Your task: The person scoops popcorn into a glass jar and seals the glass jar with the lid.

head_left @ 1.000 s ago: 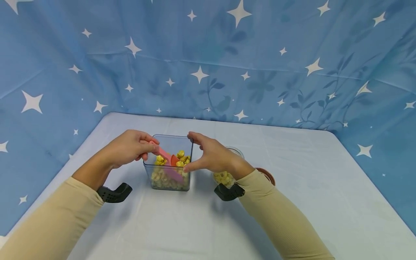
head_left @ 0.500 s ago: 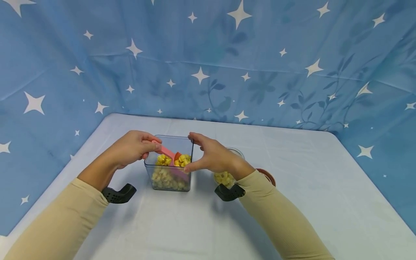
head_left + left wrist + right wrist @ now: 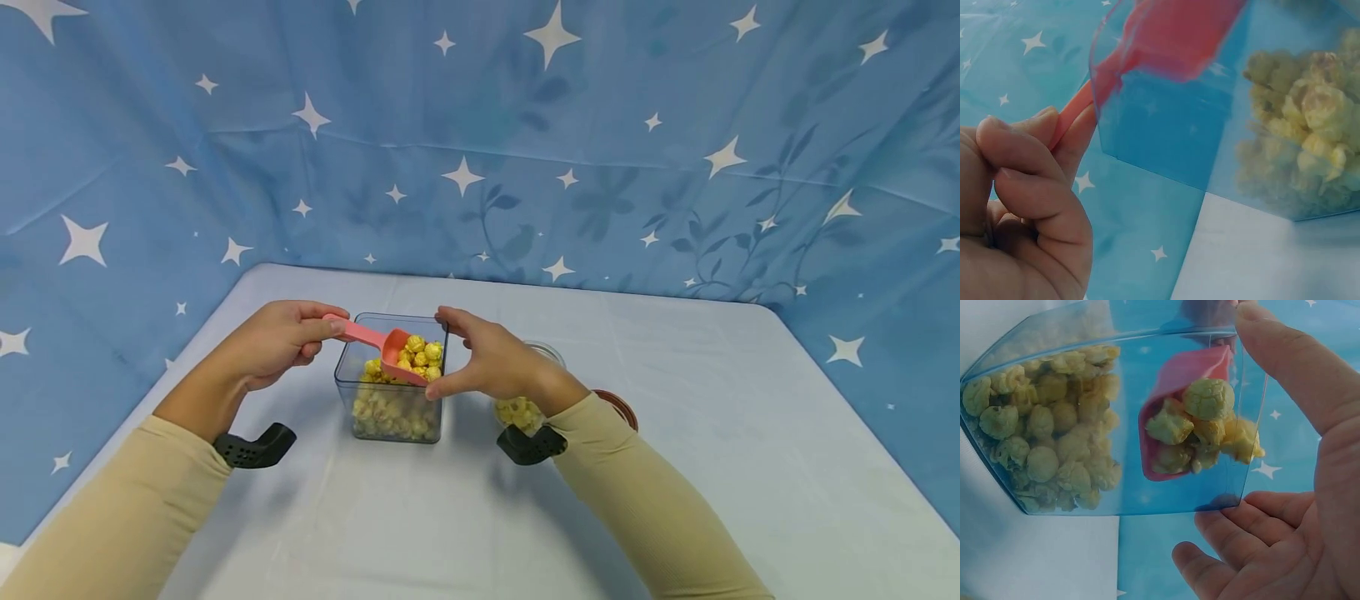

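Observation:
In the head view, my left hand (image 3: 277, 346) pinches the handle of a pink scoop (image 3: 392, 350) between thumb and fingers. Yellow popcorn (image 3: 1200, 422) fills the scoop's bowl, which is inside the upper part of a clear square container (image 3: 343, 390), above the rest of the popcorn (image 3: 390, 412) at the bottom. My right hand (image 3: 487, 358) grips the container's right side, its thumb at the near corner and its fingers at the far one. Through the clear wall, the right wrist view shows the loaded scoop close to that side.
Behind my right wrist stands a glass bowl (image 3: 546, 348) with popcorn in it, partly hidden. A brown round rim (image 3: 618, 408) shows past my right forearm. White cloth (image 3: 390, 517) covers the table, and a blue starry curtain (image 3: 480, 108) hangs behind it.
The scoop has come up out of the popcorn, carrying a load, and its handle has levelled out. My left hand has shifted slightly left. The right hand stays on the container.

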The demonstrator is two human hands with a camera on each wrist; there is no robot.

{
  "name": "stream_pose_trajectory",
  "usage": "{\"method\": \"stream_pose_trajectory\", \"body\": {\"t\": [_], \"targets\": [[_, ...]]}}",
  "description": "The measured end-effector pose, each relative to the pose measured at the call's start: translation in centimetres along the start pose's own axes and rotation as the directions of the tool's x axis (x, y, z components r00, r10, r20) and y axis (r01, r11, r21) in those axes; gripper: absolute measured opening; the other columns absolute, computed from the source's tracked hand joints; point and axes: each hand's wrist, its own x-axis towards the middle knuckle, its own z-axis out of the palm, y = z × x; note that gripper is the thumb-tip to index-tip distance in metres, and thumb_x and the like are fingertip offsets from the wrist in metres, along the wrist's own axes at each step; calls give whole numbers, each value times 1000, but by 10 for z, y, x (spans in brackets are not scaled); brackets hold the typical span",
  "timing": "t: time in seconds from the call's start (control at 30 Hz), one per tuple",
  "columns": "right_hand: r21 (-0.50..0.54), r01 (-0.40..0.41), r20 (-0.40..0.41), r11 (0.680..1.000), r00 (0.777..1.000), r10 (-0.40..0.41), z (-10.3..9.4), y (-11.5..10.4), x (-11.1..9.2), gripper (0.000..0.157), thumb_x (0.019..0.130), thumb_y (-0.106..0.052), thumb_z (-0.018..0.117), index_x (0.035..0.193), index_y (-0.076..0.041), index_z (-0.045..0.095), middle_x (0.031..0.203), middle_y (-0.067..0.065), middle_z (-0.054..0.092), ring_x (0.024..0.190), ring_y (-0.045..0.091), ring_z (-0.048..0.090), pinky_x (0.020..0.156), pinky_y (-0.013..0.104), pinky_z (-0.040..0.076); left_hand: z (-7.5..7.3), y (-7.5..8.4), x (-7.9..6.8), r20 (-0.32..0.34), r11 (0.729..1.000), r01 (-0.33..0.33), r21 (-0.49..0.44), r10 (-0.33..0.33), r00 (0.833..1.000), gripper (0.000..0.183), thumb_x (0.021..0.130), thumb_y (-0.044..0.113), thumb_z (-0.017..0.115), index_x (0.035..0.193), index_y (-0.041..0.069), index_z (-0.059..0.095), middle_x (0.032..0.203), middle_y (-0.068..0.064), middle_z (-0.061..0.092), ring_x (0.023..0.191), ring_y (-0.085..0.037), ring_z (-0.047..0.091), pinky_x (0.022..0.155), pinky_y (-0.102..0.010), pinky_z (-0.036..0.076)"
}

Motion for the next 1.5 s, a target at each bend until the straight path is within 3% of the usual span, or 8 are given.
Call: {"method": "stream_pose_trajectory", "body": {"t": [0.43, 0.53, 0.77, 1.5], "targets": [[7, -9, 3, 1000, 1000, 9, -1, -2, -1, 106, 80, -34, 87, 159, -6, 21, 162, 7, 28, 146, 23, 31, 115, 39, 29, -2, -10, 4, -46, 997, 5, -82, -9, 999, 52, 107, 22, 52, 148, -7, 40, 121, -15, 52, 64, -4, 41, 60, -21, 39], [7, -15, 5, 1000, 1000, 15, 0, -2, -1, 107, 80, -35, 87, 159, -6, 20, 162, 7, 26, 146, 23, 30, 115, 39, 29, -1, -11, 4, -68, 996, 7, -88, -13, 998, 51, 107, 21, 51, 148, -7, 40, 119, -15, 50, 64, -4, 42, 61, -20, 40], [11, -14, 3, 1000, 1000, 14, 0, -2, 0, 107, 80, -34, 87, 159, -6, 20, 163, 8, 26, 146, 24, 30, 115, 39, 30, 4, -8, 4, -98, 995, 0, -96, -10, 995, 51, 106, 21, 52, 147, -8, 41, 110, -5, 60, 63, -4, 42, 62, -21, 41], [7, -10, 4, 1000, 1000, 10, 0, -2, 1, 107, 80, -34, 87, 159, -5, 20, 162, 8, 27, 146, 24, 30, 115, 40, 30, -1, -8, 2, -78, 997, 6, -74, -12, 997, 51, 107, 22, 50, 148, -6, 40, 119, -14, 52, 64, -5, 41, 62, -21, 41]]}}
